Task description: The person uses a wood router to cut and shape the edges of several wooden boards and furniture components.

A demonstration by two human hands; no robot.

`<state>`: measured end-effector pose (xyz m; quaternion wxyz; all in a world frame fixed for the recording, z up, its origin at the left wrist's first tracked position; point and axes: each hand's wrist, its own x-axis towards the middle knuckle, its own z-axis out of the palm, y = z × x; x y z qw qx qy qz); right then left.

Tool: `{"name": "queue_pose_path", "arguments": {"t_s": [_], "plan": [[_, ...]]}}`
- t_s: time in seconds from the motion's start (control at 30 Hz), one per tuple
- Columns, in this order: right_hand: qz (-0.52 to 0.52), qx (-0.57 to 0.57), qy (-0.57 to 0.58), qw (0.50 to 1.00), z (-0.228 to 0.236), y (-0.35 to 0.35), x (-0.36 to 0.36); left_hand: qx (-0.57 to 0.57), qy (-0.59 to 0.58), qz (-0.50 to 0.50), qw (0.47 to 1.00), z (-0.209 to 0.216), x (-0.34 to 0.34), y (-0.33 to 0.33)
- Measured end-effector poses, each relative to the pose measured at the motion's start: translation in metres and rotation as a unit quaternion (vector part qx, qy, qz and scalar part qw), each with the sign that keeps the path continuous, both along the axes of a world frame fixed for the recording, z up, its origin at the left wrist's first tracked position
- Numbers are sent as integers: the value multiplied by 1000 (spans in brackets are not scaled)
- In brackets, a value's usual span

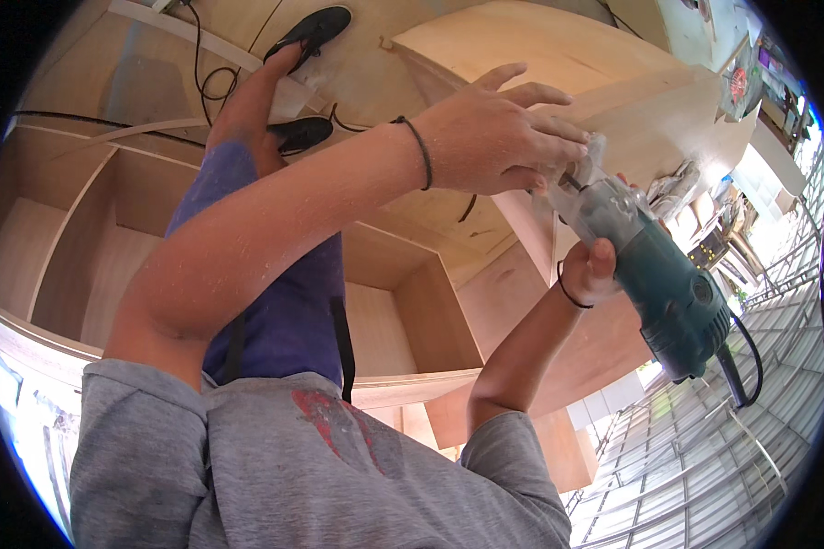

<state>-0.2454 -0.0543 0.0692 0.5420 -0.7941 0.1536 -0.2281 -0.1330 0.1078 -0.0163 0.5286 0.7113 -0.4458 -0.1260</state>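
Note:
A trim router (673, 297) with a teal body and a clear plastic base tilts up to the left in front of me, cord end at the lower right. My right hand (590, 273) wraps round it from below, thumb on the near side and fingertips showing past the far side. At the clear base, my left hand (494, 137) has its thumb and nearer fingers closed about the edge, by a dark metal part that looks like the bit or its shaft. Its two farther fingers stick out, spread. The exact contact under the fingertips is partly hidden.
Wooden open box frames (375, 334) stand around my legs. Large pale plywood sheets (540, 46) lean ahead on the right. A black cable (215, 82) loops over the wooden surface at the far left. White metal grating (705, 457) runs along the right.

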Motion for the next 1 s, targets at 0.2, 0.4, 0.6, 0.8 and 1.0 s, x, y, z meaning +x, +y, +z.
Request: {"name": "queue_pose_path", "arguments": {"t_s": [0.2, 0.4, 0.6, 0.8, 1.0], "plan": [[-4, -2, 6, 1000, 1, 2, 3, 21, -14, -5, 1000, 0, 4, 0], [-48, 14, 17, 999, 4, 9, 1, 26, 0, -15, 1000, 2, 5, 0], [-64, 24, 5, 998, 2, 12, -3, 34, 0, -36, 999, 7, 12, 0], [-74, 23, 18, 997, 2, 3, 1, 40, 12, -27, 999, 12, 15, -6], [-72, 15, 25, 997, 2, 4, 6, 42, -4, -39, 998, 11, 23, -8]]}}
